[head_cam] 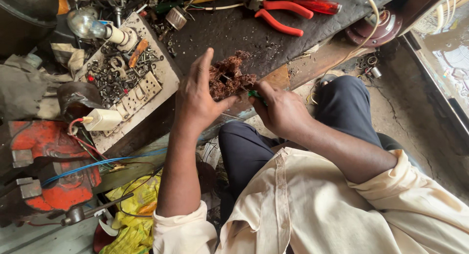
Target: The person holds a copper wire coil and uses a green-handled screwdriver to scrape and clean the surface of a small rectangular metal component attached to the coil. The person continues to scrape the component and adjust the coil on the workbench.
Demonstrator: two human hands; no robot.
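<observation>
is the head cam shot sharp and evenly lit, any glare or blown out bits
Head view: hands and copper wire bundle sharp in soft daylight; top right by the window grille is washed out; glass bulb shows glare; upper left corner falls dark; edges bend slightly.

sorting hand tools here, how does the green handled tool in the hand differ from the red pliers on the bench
The green-handled tool is gripped in the right hand, its tip pushed into the copper wire bundle that the left hand steadies; the red pliers lie untouched on the dark bench. Only a sliver of the green handle shows, whereas both red handles lie spread in plain view. Both have coloured handles.
</observation>
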